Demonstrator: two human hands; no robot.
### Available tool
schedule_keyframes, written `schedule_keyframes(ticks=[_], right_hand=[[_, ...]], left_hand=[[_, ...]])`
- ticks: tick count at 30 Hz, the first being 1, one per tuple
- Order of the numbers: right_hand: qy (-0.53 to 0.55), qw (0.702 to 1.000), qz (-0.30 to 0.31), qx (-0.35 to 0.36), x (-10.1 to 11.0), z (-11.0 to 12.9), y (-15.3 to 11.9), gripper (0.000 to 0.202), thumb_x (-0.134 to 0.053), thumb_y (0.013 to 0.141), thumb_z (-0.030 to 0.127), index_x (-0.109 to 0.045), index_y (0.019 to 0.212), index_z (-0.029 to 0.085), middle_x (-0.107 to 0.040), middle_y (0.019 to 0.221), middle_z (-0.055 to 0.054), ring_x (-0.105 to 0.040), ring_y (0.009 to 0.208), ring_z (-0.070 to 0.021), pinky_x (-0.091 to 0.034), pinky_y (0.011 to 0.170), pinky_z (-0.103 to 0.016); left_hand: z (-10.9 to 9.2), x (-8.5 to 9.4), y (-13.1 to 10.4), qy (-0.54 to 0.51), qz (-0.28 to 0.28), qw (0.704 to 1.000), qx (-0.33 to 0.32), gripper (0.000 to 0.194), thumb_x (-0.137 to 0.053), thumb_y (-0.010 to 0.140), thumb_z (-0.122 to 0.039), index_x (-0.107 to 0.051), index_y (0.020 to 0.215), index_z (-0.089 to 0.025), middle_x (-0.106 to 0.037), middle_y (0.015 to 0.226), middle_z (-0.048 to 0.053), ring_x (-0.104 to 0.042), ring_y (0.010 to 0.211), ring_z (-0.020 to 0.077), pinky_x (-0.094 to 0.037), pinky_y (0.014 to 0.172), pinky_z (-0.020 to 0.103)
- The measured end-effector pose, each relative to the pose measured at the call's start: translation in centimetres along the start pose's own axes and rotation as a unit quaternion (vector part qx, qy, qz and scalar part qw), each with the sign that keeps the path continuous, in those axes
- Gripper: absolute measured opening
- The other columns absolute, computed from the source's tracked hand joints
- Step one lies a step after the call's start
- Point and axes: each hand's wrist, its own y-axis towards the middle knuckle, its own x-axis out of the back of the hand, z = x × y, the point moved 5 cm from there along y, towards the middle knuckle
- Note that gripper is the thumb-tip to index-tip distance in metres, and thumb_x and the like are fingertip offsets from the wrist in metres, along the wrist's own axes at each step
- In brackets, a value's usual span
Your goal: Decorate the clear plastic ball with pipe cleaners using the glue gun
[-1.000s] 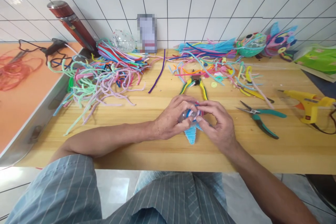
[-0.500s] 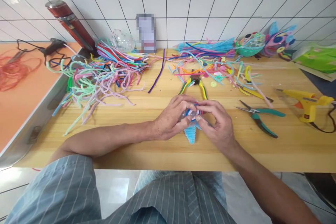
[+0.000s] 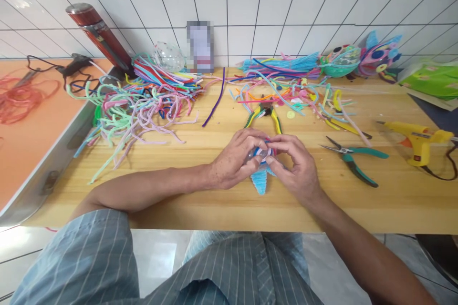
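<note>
Between my two hands is a small clear plastic ball (image 3: 251, 156) with blue, white and pink pipe-cleaner rings on it. A light-blue pipe-cleaner fin (image 3: 259, 183) points down from it toward the table's front edge. My left hand (image 3: 239, 159) is closed round the ball's left side, thumb in front and fingers over the top. On the other side my right hand (image 3: 295, 162) pinches the ringed part with thumb and fingertips. My fingers cover much of the ball. Just behind them lie yellow-and-green pliers (image 3: 275, 120), their handles toward me.
Teal-handled pliers (image 3: 358, 155) and a yellow glue gun (image 3: 418, 138) lie to the right. Loose pipe cleaners (image 3: 143, 114) heap at the left; a blue bundle (image 3: 286, 64) lies at the back. Finished ball figures (image 3: 339, 61), a phone (image 3: 200, 46) and a red thermos (image 3: 100, 38) stand along the tiled wall.
The view has shifted very slightly. Both hands keep the same hold on the ball, and nothing else on the table has visibly moved.
</note>
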Motion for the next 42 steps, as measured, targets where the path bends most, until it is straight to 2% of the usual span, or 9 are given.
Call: schedule_keyframes(ticks=[8, 17, 22, 25, 32, 38, 42], right_hand=[[-0.007, 1.000, -0.002, 0.006, 0.02, 0.16, 0.10, 0.019, -0.078, 0.102, 0.024, -0.080, 0.120, 0.030, -0.082, 0.123, -0.009, -0.079, 0.114, -0.0288, -0.066, 0.095, -0.045], [-0.012, 1.000, 0.001, -0.008, -0.02, 0.02, -0.07, 0.015, -0.077, 0.103, 0.029, -0.080, 0.118, 0.029, -0.082, 0.124, -0.009, -0.079, 0.115, -0.0294, -0.067, 0.098, -0.047], [-0.008, 1.000, -0.004, -0.004, 0.05, 0.01, -0.16, 0.017, -0.078, 0.103, 0.027, -0.080, 0.119, 0.030, -0.082, 0.123, -0.009, -0.079, 0.115, -0.0301, -0.066, 0.100, -0.050], [-0.010, 1.000, -0.001, -0.010, 0.05, -0.05, -0.19, 0.016, -0.077, 0.103, 0.028, -0.081, 0.118, 0.031, -0.083, 0.124, -0.009, -0.079, 0.115, -0.0311, -0.066, 0.102, -0.052], [-0.010, 1.000, -0.010, 0.010, 0.00, 0.20, -0.12, 0.017, -0.078, 0.103, 0.025, -0.081, 0.119, 0.030, -0.082, 0.122, -0.009, -0.079, 0.113, -0.0290, -0.065, 0.099, -0.048], [-0.019, 1.000, -0.007, 0.003, 0.04, 0.16, -0.14, 0.015, -0.078, 0.103, 0.027, -0.081, 0.117, 0.029, -0.082, 0.121, -0.009, -0.079, 0.113, -0.0295, -0.066, 0.099, -0.049], [-0.021, 1.000, -0.002, -0.003, 0.05, 0.11, -0.19, 0.015, -0.078, 0.102, 0.028, -0.081, 0.117, 0.030, -0.083, 0.121, -0.010, -0.079, 0.114, -0.0304, -0.066, 0.099, -0.051]], left_hand=[[-0.31, 0.70, 0.01, -0.051, 0.019, 0.998, 0.011, 0.038, -0.032, 0.123, -0.047, -0.063, 0.132, -0.025, -0.070, 0.148, 0.017, -0.063, 0.147, 0.0292, -0.050, 0.126, 0.054], [0.26, 0.22, 0.04, -0.039, 0.013, 0.999, 0.013, 0.025, -0.042, 0.121, -0.035, -0.063, 0.130, -0.026, -0.072, 0.147, 0.016, -0.063, 0.147, 0.0288, -0.049, 0.127, 0.054], [-0.03, 0.29, 0.13, -0.026, 0.005, 1.000, 0.008, 0.020, -0.046, 0.120, -0.034, -0.062, 0.128, -0.025, -0.073, 0.144, 0.015, -0.065, 0.144, 0.0268, -0.051, 0.125, 0.053], [-0.12, 0.35, 0.10, -0.024, 0.011, 1.000, 0.015, 0.021, -0.045, 0.120, -0.035, -0.062, 0.127, -0.025, -0.073, 0.145, 0.015, -0.065, 0.145, 0.0267, -0.051, 0.125, 0.053], [-0.09, 0.64, 0.00, -0.041, 0.038, 0.998, 0.018, 0.030, -0.036, 0.120, -0.038, -0.061, 0.131, -0.026, -0.070, 0.151, 0.017, -0.063, 0.149, 0.0290, -0.050, 0.128, 0.056], [0.13, 0.47, 0.16, -0.033, 0.025, 0.999, 0.012, 0.019, -0.049, 0.114, -0.025, -0.061, 0.129, -0.025, -0.073, 0.145, 0.015, -0.065, 0.145, 0.0280, -0.052, 0.125, 0.054], [0.23, 0.27, 0.19, -0.025, 0.020, 0.999, 0.017, 0.017, -0.052, 0.113, -0.027, -0.062, 0.127, -0.026, -0.074, 0.144, 0.015, -0.066, 0.144, 0.0280, -0.052, 0.125, 0.054]])
